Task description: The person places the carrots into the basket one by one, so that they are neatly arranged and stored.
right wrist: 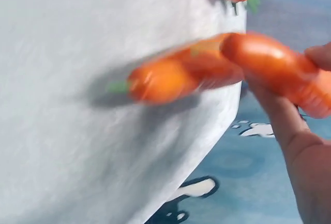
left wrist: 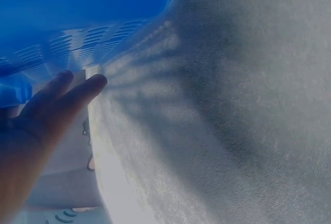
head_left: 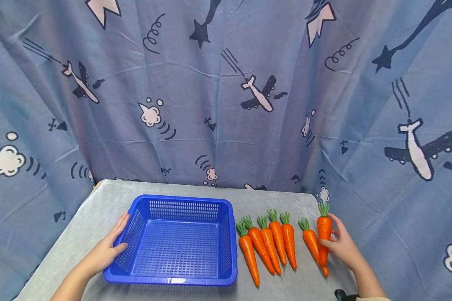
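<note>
A blue plastic basket stands on the table with nothing inside it. My left hand lies against its left side, the fingers extended along the slotted wall, as the left wrist view also shows. At the table's right end my right hand holds an orange carrot between thumb and fingers, its green top pointing away from me. The held carrot overlaps a second carrot in the head view; that one lies on the table just left of it.
Several carrots lie side by side between the basket and my right hand, tops toward the back. The pale cloth-covered table ends close to my right hand. A blue curtain with airplane prints hangs behind and around it.
</note>
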### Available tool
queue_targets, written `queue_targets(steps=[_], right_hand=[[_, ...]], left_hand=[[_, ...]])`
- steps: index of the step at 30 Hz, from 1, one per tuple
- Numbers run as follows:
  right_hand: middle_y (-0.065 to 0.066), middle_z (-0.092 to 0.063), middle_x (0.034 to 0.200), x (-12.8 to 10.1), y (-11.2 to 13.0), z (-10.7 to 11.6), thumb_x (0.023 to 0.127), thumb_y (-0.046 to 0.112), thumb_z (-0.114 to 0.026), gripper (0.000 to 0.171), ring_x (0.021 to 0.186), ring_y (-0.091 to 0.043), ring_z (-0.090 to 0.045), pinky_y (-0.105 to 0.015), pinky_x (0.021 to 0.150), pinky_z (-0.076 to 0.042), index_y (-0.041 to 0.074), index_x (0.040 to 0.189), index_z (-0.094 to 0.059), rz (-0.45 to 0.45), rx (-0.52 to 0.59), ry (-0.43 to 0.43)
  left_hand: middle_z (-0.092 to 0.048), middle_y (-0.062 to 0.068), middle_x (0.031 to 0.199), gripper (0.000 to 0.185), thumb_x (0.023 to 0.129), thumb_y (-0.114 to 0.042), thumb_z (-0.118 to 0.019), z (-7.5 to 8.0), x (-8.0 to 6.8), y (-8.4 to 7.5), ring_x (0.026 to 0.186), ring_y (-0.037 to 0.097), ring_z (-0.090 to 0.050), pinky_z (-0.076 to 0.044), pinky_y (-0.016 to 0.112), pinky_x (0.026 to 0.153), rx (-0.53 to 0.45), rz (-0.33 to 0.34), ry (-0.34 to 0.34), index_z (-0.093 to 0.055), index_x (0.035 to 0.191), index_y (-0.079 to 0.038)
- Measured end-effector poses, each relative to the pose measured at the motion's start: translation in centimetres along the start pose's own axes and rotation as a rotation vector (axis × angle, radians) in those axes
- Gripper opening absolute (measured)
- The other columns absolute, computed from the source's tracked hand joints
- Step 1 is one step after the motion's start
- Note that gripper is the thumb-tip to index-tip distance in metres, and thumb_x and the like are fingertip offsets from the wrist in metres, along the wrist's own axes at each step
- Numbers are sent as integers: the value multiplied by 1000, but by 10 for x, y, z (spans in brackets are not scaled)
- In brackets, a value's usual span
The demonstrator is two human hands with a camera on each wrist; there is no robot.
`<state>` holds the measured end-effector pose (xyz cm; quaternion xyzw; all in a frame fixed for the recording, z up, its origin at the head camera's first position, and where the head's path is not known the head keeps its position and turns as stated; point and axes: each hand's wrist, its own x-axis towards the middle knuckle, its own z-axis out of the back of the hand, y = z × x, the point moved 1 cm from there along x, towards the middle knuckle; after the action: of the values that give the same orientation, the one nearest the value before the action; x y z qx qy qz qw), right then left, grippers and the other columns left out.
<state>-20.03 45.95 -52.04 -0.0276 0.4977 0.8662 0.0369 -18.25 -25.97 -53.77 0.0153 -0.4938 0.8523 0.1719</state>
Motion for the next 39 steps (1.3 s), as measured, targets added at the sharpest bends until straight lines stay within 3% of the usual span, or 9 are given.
queue_targets(steps=[5,11,20,27,30,35,39], right_hand=[[-34,-35,146,2,18,-7,93,9,-69,92,111,-32,-62,-43,80,-61,21,163,-10,1,93,22],[-30,-39,146,3,42,-22,93,20,-72,86,99,-14,-67,-40,81,-61,22,161,-19,-1,129,22],[-29,-29,156,3,73,-49,93,12,-70,82,97,-10,-71,-39,76,-62,15,159,-21,102,205,99],[-25,-25,160,11,92,-70,92,15,-72,81,102,-16,-70,-43,80,-61,19,158,-25,108,201,137],[-25,-24,161,15,99,-79,93,14,-70,79,106,-14,-69,-42,82,-61,18,158,-25,130,224,168],[-25,-19,163,18,110,-92,97,10,-63,75,111,-7,-66,-37,85,-60,14,160,-23,208,299,235],[-24,-18,164,21,119,-103,97,7,-63,75,111,-8,-66,-36,85,-60,14,161,-23,251,328,261]], left_hand=[[-5,26,167,81,89,6,-56,0,0,1,140,-17,2,-4,-5,100,-7,7,5,-17,160,0],[-5,26,167,82,88,7,-56,0,1,3,141,-15,2,-4,-5,100,-11,-6,2,-17,160,0],[-3,21,169,82,90,6,-55,-1,1,4,144,-11,3,-3,-4,101,-20,20,11,-15,161,-4],[-2,24,168,82,89,6,-55,-1,0,4,147,-5,3,-5,-5,101,-34,4,9,-16,161,-1],[0,22,169,83,90,5,-55,-1,0,5,151,3,5,-5,-5,100,-43,33,17,-14,161,-4],[2,19,169,83,90,5,-55,0,1,3,154,35,8,-5,-6,100,-75,68,32,-13,162,-5],[2,19,169,84,90,5,-55,1,1,1,153,39,8,-5,-6,100,-90,70,29,-13,162,-4]])
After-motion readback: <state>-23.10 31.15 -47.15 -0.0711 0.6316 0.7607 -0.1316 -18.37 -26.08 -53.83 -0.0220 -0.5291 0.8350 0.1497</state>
